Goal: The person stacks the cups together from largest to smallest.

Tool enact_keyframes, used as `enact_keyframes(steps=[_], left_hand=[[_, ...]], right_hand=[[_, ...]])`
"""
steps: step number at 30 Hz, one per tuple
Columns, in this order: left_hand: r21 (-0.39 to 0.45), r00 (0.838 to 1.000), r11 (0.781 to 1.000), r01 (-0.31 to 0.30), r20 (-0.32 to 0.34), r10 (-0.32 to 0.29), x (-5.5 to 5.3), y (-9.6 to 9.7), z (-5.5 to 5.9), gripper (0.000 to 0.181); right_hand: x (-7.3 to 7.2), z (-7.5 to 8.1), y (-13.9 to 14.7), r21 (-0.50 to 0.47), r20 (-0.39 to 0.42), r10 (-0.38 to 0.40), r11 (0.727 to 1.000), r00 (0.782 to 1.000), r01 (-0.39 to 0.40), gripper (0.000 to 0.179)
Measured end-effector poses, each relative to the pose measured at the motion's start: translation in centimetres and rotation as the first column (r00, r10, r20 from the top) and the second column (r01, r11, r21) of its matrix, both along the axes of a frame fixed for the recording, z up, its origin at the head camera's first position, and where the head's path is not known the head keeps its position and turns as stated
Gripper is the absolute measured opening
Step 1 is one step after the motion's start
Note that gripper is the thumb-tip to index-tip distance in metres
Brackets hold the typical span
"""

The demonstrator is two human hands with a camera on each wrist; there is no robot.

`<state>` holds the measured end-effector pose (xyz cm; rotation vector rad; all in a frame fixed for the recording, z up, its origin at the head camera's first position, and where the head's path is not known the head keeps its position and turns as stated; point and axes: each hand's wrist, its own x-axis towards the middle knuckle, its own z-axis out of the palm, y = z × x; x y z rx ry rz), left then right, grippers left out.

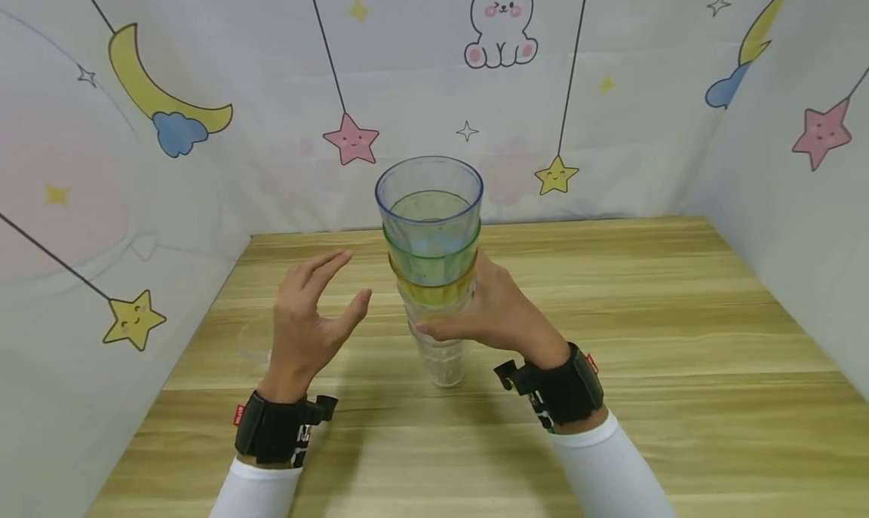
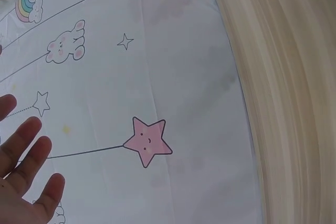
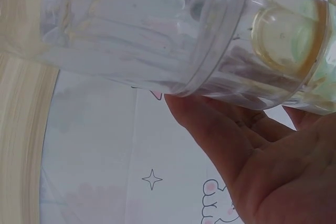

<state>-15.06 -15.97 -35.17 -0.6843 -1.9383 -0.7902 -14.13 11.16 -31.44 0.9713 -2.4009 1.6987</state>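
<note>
A tall stack of nested plastic cups stands upright in the middle of the head view. On top is a blue-rimmed cup (image 1: 429, 201), then a green cup (image 1: 434, 265), an amber cup (image 1: 434, 292) and clear cups (image 1: 444, 360) below. My right hand (image 1: 502, 307) grips the stack from the right, around the clear part, with the thumb across the front. The right wrist view has the clear cups (image 3: 142, 30) close up. My left hand (image 1: 308, 322) is left of the stack, apart from it, fingers spread and holding nothing. Whether the stack's base touches the table cannot be told.
A transparent round object (image 1: 253, 341), partly hidden by my left hand, is on the wooden table (image 1: 645, 314) at left. White cloth walls (image 1: 421, 65) printed with stars, moons and a rabbit stand behind and at both sides.
</note>
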Motion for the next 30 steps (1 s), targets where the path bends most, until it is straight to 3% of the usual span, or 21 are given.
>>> enact_keyframes(steps=[17, 22, 30], left_hand=[[-0.011, 0.996, 0.996, -0.093, 0.01, 0.093, 0.2, -1.8, -1.4, 0.055], [-0.022, 0.989, 0.988, -0.15, 0.016, 0.15, 0.4, -2.7, -1.8, 0.058], [-0.046, 0.97, 0.973, -0.227, 0.078, 0.23, 1.0, -4.1, -2.2, 0.061]], right_hand=[[-0.1, 0.0, -0.1, 0.012, 0.002, -0.019, 1.0, 1.0, 0.019, 0.087], [0.0, 0.2, -0.1, 0.026, 0.008, -0.027, 0.999, 1.0, 0.026, 0.087], [0.1, 0.3, 0.0, 0.027, 0.029, -0.025, 0.999, 0.999, 0.024, 0.087]])
